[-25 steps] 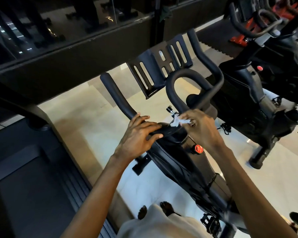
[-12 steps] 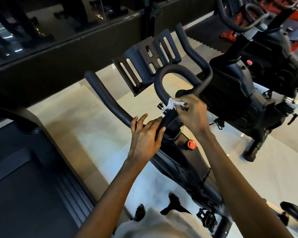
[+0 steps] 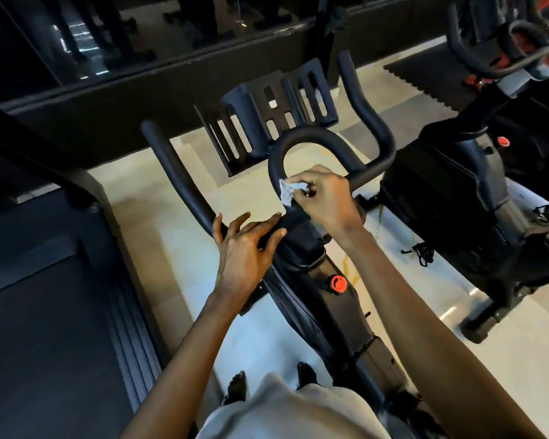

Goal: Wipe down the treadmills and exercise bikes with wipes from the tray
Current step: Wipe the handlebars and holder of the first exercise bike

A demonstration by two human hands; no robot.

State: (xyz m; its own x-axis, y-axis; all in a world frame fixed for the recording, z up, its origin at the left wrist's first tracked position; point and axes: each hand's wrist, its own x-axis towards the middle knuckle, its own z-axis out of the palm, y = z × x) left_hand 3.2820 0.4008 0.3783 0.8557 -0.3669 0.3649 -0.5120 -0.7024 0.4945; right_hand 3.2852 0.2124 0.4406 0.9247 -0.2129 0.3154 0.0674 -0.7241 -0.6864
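A black exercise bike [image 3: 336, 312] stands right in front of me, with its handlebar [image 3: 311, 137] looping up at centre. My right hand [image 3: 327, 198] pinches a crumpled white wipe [image 3: 290, 190] and presses it against the inner left side of the handlebar loop. My left hand [image 3: 244, 248] rests over the base of the left handlebar arm, fingers laid across the bar. A black slotted holder [image 3: 267, 118] sits just beyond the loop. No tray is in view.
A treadmill deck [image 3: 45, 312] lies at the left. A second black bike [image 3: 476, 191] stands at the right, with a red-and-black one [image 3: 520, 42] behind it. A red knob [image 3: 338, 283] sits on my bike's frame. Pale floor [image 3: 140, 217] lies between the machines; a dark wall runs behind.
My right hand has carried the wipe from the handlebar's centre clamp up onto the inner side of the loop. My left hand has stayed on the left bar.
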